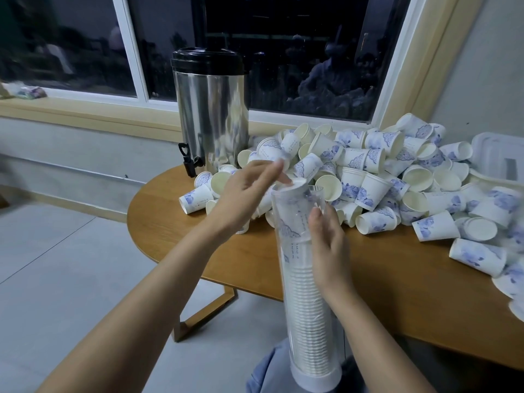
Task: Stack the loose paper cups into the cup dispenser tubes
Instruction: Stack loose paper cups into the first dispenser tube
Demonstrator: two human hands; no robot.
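The tube (304, 279) stands nearly upright in front of the tabletop (397, 293), its white end cap (316, 378) down by the person's lap. The right hand (326, 242) grips the tube about a third of the way down, with its fingers curled round the far side. At the tube's mouth sits one cup (297, 184), base up and only partly in. The left hand (243, 194) is above it with fairly straight fingers, their tips pressing on that base. That hand is blurred, so I cannot rule out a light pinch.

The main risk, as I judge it, is the cup going in crooked. If it is pushed off-centre, its rim could catch on the tube's lip or ride up on the cup below and jam or crumple. A hard push could also tip the tube, since only one hand steadies it and its foot seems to rest on something soft. The left forearm passes close to cups lying left of the tube at the tabletop's edge, and a careless sweep could knock some to the floor.

The clear tube holds a tightly nested column of cups from the cap to about halfway up, with a few looser printed ones above. Beyond and to the right of the tube, a big heap of loose cups (382, 180) covers the tabletop, some already nested in short runs. Beyond and left of the tube stands a steel urn (211, 114) with a black lid; its contents are hidden. Far right of the tube is a white plastic tub (499, 157), and I cannot see what it holds.
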